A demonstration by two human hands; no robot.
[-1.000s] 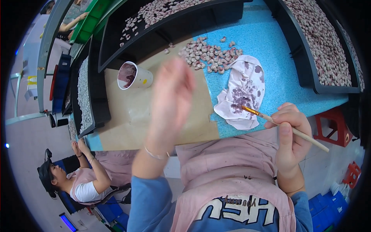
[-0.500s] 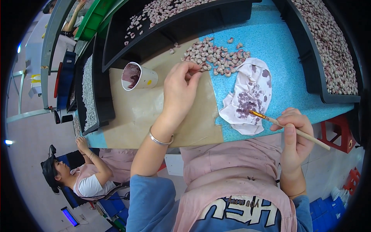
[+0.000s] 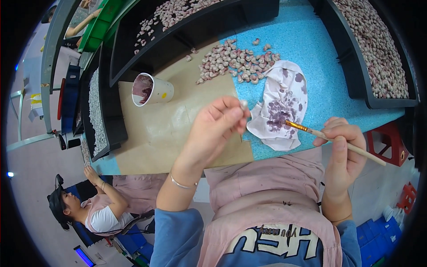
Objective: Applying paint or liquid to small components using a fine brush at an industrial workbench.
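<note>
Between the thumb and fingertips of my left hand (image 3: 215, 124) is a small whitish garlic-shaped piece (image 3: 243, 104), mostly covered by the fingers. My right hand (image 3: 344, 140) grips a paintbrush (image 3: 318, 133) by its pale wooden handle. Its bristles touch a white cloth (image 3: 289, 84) blotched with dark purple stains. Behind the cloth lies a loose pile of small pinkish-white garlic-shaped pieces (image 3: 227, 60). A white paper cup (image 3: 161, 91), smeared purple-red inside, stands upright on brown paper to the left of my left hand.
Black trays with similar pieces flank the work spot: a far tray (image 3: 187, 42) and a right tray (image 3: 351, 66). A left black tray (image 3: 113, 115) holds small white bits. Beyond the table's left end sits another person (image 3: 102, 200). A red stool (image 3: 387, 144) is at right.
My left hand has drawn back from the pile toward me and now carries a small piece. The brush tip stays on the cloth. The view has shifted slightly.
</note>
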